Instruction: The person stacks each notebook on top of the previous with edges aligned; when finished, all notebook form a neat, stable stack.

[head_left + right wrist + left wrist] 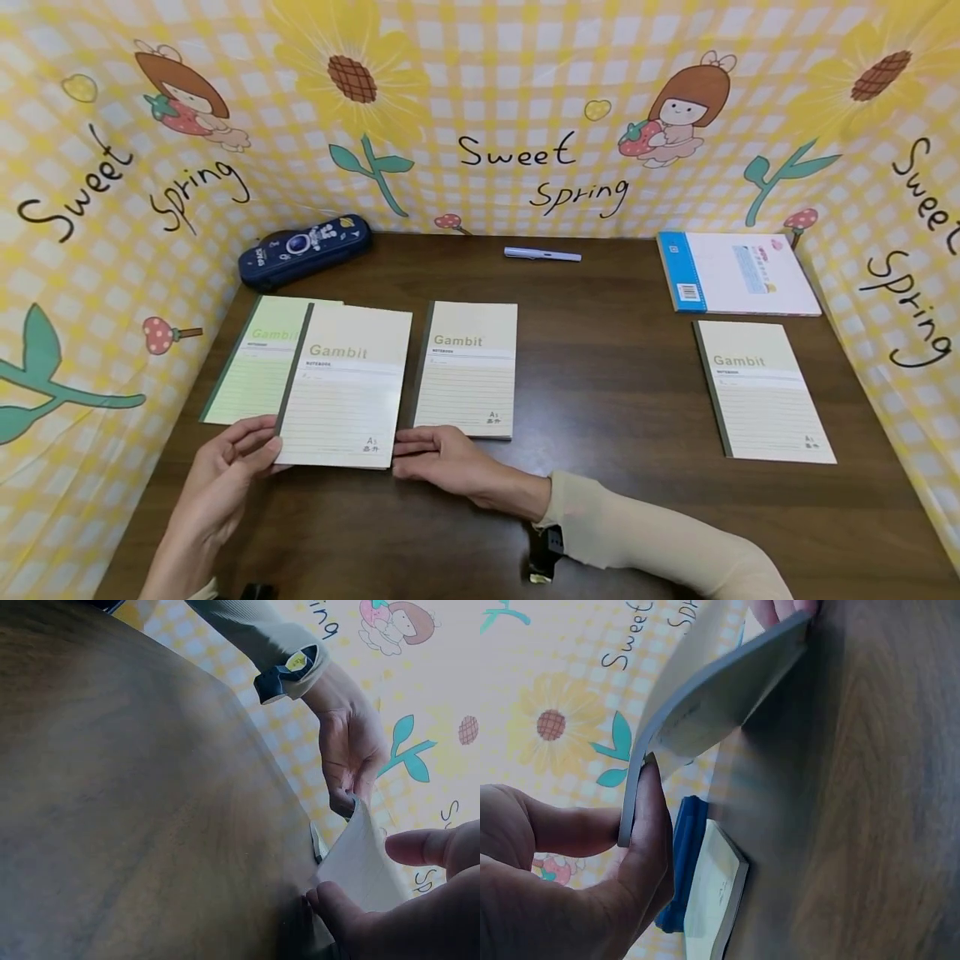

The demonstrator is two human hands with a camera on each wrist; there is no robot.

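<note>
A cream Gambit notebook (345,392) with a dark spine is held raised toward me, overlapping a green Gambit notebook (243,367) in the head view. My left hand (228,467) pinches its lower spine side between thumb and fingers. Seen from the left wrist, the notebook bows along its lower edge. At its lower right corner, my right hand (457,467) reaches in with fairly straight fingers, their tips right at the edge. The right wrist view has this hand's thumb and fingers spread apart around the pale cover (364,866). Another cream notebook (468,367) lies just to the right.
A navy pencil case (303,250) sits at the back left, and a light-blue pen (542,254) lies at the back middle. At the right, a blue-and-white book (738,273) lies behind another cream notebook (765,392). Patterned cloth (480,108) surrounds the dark wooden table (600,375).
</note>
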